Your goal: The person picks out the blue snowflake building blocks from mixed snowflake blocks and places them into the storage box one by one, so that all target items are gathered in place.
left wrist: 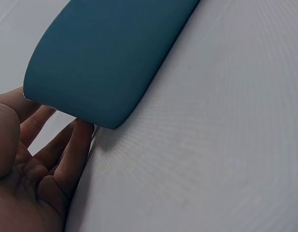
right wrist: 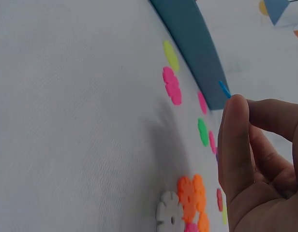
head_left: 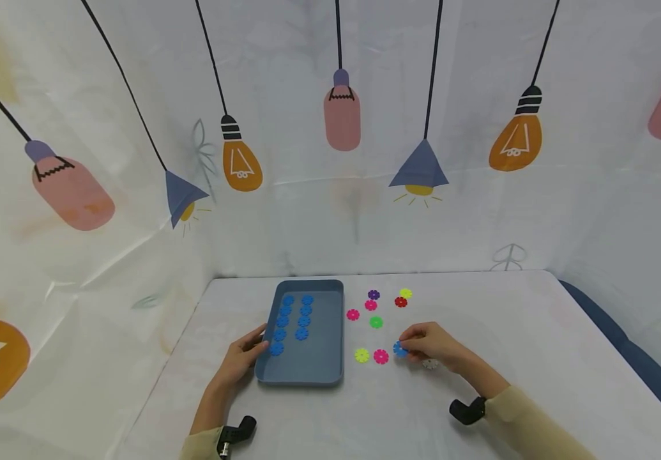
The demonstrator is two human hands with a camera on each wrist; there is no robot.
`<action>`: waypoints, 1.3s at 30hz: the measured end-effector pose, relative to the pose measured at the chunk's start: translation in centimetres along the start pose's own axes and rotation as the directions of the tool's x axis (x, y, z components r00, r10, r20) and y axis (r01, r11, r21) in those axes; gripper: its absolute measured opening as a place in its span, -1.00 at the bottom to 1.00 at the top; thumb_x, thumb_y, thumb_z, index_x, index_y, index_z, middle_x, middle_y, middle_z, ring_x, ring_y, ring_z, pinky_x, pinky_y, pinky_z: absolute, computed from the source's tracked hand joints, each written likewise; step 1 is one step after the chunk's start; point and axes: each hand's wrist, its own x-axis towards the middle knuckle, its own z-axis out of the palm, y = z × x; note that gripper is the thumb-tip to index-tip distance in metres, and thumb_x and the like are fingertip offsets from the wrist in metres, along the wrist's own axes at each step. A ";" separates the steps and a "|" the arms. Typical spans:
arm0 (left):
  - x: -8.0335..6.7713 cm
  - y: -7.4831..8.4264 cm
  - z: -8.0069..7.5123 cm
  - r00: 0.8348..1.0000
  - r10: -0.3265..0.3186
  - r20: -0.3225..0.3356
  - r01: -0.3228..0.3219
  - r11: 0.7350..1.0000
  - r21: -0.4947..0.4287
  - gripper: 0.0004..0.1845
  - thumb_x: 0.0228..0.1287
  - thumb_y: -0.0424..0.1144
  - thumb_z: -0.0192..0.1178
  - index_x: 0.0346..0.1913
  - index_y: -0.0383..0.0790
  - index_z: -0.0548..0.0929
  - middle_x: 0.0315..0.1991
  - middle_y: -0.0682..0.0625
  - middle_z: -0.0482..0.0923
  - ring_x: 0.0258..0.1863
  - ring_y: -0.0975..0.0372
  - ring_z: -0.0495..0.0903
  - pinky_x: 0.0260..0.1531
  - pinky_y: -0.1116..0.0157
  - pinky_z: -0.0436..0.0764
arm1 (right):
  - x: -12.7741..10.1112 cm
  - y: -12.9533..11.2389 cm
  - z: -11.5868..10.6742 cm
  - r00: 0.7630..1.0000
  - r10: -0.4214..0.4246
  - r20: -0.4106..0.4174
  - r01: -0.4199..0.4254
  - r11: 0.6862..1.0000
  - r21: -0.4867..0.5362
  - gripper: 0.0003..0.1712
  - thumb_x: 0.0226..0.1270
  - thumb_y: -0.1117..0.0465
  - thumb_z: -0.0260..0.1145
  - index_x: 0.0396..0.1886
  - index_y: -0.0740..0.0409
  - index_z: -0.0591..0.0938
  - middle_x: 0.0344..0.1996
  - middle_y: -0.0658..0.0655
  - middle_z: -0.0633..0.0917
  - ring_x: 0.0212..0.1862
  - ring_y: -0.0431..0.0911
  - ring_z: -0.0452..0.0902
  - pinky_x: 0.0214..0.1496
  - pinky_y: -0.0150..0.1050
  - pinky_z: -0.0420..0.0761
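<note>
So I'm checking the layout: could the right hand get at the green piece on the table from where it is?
Probably yes. The right hand pinches a blue piece, and the green piece lies just beyond with bare table between; its fingers are occupied, though.

Camera arrangement: one head view, two wrist views.
The head camera looked forward and down across the whole worktop (head_left: 537,332). Each wrist camera sat low and close beside its hand, and all three views shared the blue tray (head_left: 330,358) (left wrist: 105,53) (right wrist: 192,43).
</note>
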 end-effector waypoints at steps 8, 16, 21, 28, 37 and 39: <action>0.0 0.1 0.3 1.000 0.001 -0.010 -0.001 1.000 0.004 -0.38 0.29 -0.13 0.30 0.39 -0.11 0.42 0.23 -0.27 0.44 0.14 0.00 0.48 0.00 0.10 0.55 | 0.8 -0.9 2.1 0.999 -0.016 0.040 0.015 1.000 0.009 -0.73 0.25 0.16 0.42 -0.17 0.27 0.66 -0.38 0.14 0.67 -0.44 -0.06 0.59 -0.28 -0.24 0.67; 0.1 0.0 0.3 1.000 -0.012 -0.008 0.012 1.000 0.001 -0.37 0.28 -0.10 0.31 0.40 -0.08 0.41 0.24 -0.26 0.43 0.14 0.01 0.48 -0.02 0.13 0.56 | 1.6 -2.2 4.1 0.997 -0.040 0.069 0.042 0.999 -0.025 -0.72 0.23 0.13 0.43 -0.16 0.21 0.69 -0.38 0.12 0.67 -0.42 -0.06 0.59 -0.28 -0.24 0.66; 0.1 0.0 0.4 1.000 -0.015 -0.008 0.015 1.000 0.004 -0.37 0.29 -0.10 0.30 0.40 -0.08 0.41 0.25 -0.26 0.42 0.16 0.00 0.46 0.00 0.11 0.55 | 2.0 -3.0 5.0 0.993 -0.056 0.100 0.058 0.998 -0.024 -0.72 0.24 0.12 0.43 -0.14 0.21 0.70 -0.37 0.11 0.68 -0.42 -0.08 0.59 -0.28 -0.26 0.65; 0.2 0.0 0.5 1.000 -0.019 -0.012 0.019 1.000 0.007 -0.38 0.30 -0.12 0.30 0.40 -0.08 0.42 0.25 -0.26 0.42 0.16 -0.01 0.46 0.01 0.10 0.55 | 2.4 -4.4 6.2 0.987 -0.079 0.140 0.082 0.997 -0.011 -0.77 0.28 0.15 0.40 -0.18 0.20 0.70 -0.41 0.16 0.69 -0.45 -0.07 0.60 -0.30 -0.27 0.64; 0.0 0.1 0.2 1.000 0.002 0.005 -0.002 1.000 -0.006 -0.38 0.30 -0.10 0.29 0.40 -0.07 0.41 0.29 -0.26 0.39 0.21 -0.03 0.43 0.05 0.07 0.53 | 4.1 -5.9 8.1 0.977 -0.103 0.188 0.103 0.995 0.013 -0.78 0.28 0.18 0.39 -0.18 0.24 0.71 -0.35 0.27 0.70 -0.43 -0.01 0.66 -0.26 -0.23 0.68; 0.0 0.1 0.1 1.000 0.004 0.006 -0.003 1.000 -0.010 -0.38 0.30 -0.10 0.29 0.40 -0.07 0.41 0.29 -0.26 0.39 0.21 -0.03 0.42 0.05 0.09 0.53 | 4.5 -6.3 8.4 0.974 -0.103 0.202 0.102 0.995 0.017 -0.76 0.29 0.19 0.39 -0.17 0.27 0.71 -0.36 0.27 0.70 -0.43 0.00 0.66 -0.26 -0.23 0.68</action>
